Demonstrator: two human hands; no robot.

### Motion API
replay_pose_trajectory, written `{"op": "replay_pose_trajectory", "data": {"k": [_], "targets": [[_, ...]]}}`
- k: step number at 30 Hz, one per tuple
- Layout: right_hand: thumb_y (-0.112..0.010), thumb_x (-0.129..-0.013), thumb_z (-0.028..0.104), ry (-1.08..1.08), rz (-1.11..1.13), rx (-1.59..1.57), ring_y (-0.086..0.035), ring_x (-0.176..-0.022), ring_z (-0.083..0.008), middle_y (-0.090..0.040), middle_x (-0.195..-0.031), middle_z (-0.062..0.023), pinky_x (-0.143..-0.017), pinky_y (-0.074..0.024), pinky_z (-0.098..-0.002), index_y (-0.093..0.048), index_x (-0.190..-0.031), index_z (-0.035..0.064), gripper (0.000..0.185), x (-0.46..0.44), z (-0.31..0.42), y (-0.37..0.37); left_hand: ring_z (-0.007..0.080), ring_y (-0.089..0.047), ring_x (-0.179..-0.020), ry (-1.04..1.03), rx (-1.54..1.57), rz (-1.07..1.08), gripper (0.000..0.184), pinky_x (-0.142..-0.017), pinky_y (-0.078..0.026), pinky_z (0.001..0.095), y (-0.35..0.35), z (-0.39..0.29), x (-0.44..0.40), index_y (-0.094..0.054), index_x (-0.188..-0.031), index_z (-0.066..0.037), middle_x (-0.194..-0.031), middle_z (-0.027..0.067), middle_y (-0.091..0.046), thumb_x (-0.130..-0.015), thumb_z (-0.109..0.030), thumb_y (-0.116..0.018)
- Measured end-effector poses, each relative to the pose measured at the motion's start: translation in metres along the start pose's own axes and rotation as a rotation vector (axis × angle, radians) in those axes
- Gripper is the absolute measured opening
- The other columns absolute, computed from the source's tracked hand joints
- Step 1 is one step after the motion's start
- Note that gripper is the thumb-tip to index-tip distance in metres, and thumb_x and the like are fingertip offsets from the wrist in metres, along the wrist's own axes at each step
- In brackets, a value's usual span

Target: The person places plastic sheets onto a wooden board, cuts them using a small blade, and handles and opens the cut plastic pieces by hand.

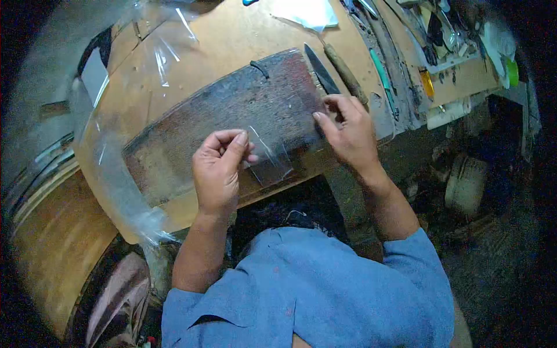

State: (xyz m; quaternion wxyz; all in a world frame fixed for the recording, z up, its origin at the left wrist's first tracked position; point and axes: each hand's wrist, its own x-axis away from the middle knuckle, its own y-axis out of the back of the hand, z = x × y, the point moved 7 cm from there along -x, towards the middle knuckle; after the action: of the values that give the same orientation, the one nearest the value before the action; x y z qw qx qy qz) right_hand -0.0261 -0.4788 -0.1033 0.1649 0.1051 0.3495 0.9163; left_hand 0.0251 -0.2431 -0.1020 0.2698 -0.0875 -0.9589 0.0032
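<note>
My left hand (219, 165) is closed in a pinch over the front of a worn dark board (232, 98). A piece of clear plastic film (271, 158) lies at its fingertips, hanging over the board's front edge, and seems to be caught between thumb and finger. At the board's right end is my right hand (348, 124), fingers curled and thumb close to the index finger; what they hold, if anything, is hidden. Just beyond it, a dark knife blade (321, 68) points away from me, its handle out of sight near the hand. Beside the blade lies a wooden handle (344, 74).
The board rests on a wooden table (226, 35). Crumpled clear plastic (125, 180) drapes over the left edge. To the right are a green tool (380, 69), a yellow-orange item (427, 84) and mixed clutter. A bright white sheet (304, 13) is at the back.
</note>
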Motion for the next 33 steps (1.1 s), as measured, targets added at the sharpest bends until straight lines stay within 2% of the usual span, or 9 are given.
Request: {"op": "replay_pose_trajectory", "data": {"k": [3, 5, 7, 10, 13, 15, 20, 24, 33], "targets": [[-0.069, -0.08, 0.013, 0.143, -0.148, 0.077, -0.061, -0.087, -0.0332, -0.062, -0.094, -0.0177, -0.075, -0.0481, -0.0405, -0.06, -0.103, 0.0029, 0.028, 0.004, 0.021, 0.012, 0.0118, -0.061, -0.068, 0.024, 0.055, -0.001, 0.011, -0.061, -0.053, 0.0249, 0.008, -0.001, 0.013, -0.062, -0.094, 0.0, -0.079, 0.0058, -0.064, -0.091, -0.011, -0.062], [-0.072, -0.079, 0.015, 0.063, -0.064, -0.047, -0.06, -0.091, -0.0281, -0.062, -0.096, -0.014, -0.079, -0.048, -0.0366, -0.059, -0.108, 0.0012, 0.034, 0.013, 0.033, 0.011, 0.0121, -0.061, -0.068, 0.086, 0.057, -0.01, 0.011, -0.061, -0.053, 0.0247, 0.01, 0.001, 0.021, -0.062, -0.094, -0.001, -0.079, 0.0063, -0.064, -0.091, -0.011, -0.063], [-0.073, -0.082, 0.017, -0.133, 0.286, -0.554, -0.059, -0.095, -0.0191, -0.062, -0.099, -0.0084, -0.082, -0.0476, -0.0306, -0.057, -0.112, -0.0001, 0.039, 0.026, 0.037, -0.019, 0.0101, -0.062, -0.07, 0.058, 0.092, 0.015, 0.011, -0.063, -0.055, 0.0234, 0.01, 0.002, 0.026, -0.062, -0.095, 0.0, -0.082, 0.0061, -0.065, -0.091, -0.01, -0.063], [-0.066, -0.087, 0.01, -0.373, 0.579, -0.999, -0.059, -0.091, -0.0109, -0.064, -0.097, -0.004, -0.082, -0.0483, -0.0266, -0.059, -0.11, -0.0027, 0.027, 0.059, 0.059, -0.056, 0.0088, -0.062, -0.075, 0.109, 0.101, 0.067, 0.013, -0.065, -0.054, 0.0235, 0.01, 0.004, 0.035, -0.062, -0.098, 0.0, -0.084, 0.0042, -0.065, -0.09, -0.01, -0.064], [-0.065, -0.087, 0.01, -0.327, 0.66, -0.819, -0.06, -0.082, -0.0109, -0.067, -0.088, -0.0059, -0.076, -0.0496, -0.028, -0.065, -0.096, -0.0029, 0.016, 0.073, 0.07, -0.07, 0.008, -0.06, -0.076, 0.014, -0.061, 0.123, 0.017, -0.068, -0.051, 0.0228, 0.016, 0.0, 0.044, -0.063, -0.103, 0.0, -0.085, 0.0029, -0.065, -0.088, -0.009, -0.066], [-0.065, -0.087, 0.011, -0.299, 0.693, -0.751, -0.061, -0.079, -0.0114, -0.067, -0.085, -0.0068, -0.073, -0.0496, -0.0284, -0.065, -0.095, -0.0023, 0.015, 0.084, 0.074, -0.077, 0.0069, -0.058, -0.075, 0.035, 0.023, 0.117, 0.017, -0.069, -0.048, 0.0221, 0.028, 0.011, 0.052, -0.064, -0.102, 0.0, -0.084, 0.0016, -0.065, -0.087, -0.008, -0.067], [-0.065, -0.087, 0.014, -0.257, 0.832, -0.488, -0.061, -0.073, -0.0151, -0.066, -0.08, -0.0105, -0.068, -0.0491, -0.0296, -0.065, -0.092, 0.0003, 0.014, 0.108, 0.084, -0.09, 0.006, -0.056, -0.068, 0.131, -0.059, 0.118, 0.008, -0.062, -0.046, 0.022, 0.059, 0.038, 0.078, -0.066, -0.088, -0.001, -0.075, -0.0005, -0.063, -0.089, -0.009, -0.065], [-0.065, -0.087, 0.016, -0.309, 0.797, -0.642, -0.059, -0.073, -0.013, -0.066, -0.081, -0.009, -0.067, -0.0482, -0.029, -0.065, -0.094, -0.0002, 0.018, 0.135, 0.086, -0.111, 0.0057, -0.055, -0.065, 0.162, -0.026, 0.087, 0.011, -0.06, -0.045, 0.0221, 0.083, 0.055, 0.091, -0.065, -0.085, -0.001, -0.072, 0.0006, -0.063, -0.09, -0.011, -0.065], [-0.064, -0.089, 0.019, -0.348, 0.777, -0.539, -0.056, -0.073, -0.0099, -0.064, -0.078, -0.0055, -0.066, -0.047, -0.0272, -0.064, -0.092, 0.0002, 0.019, 0.154, 0.1, -0.145, 0.0052, -0.055, -0.063, 0.069, -0.106, -0.039, 0.009, -0.057, -0.045, 0.0214, 0.131, 0.052, 0.087, -0.065, -0.089, -0.001, -0.071, -0.0008, -0.063, -0.085, -0.007, -0.069]]}}
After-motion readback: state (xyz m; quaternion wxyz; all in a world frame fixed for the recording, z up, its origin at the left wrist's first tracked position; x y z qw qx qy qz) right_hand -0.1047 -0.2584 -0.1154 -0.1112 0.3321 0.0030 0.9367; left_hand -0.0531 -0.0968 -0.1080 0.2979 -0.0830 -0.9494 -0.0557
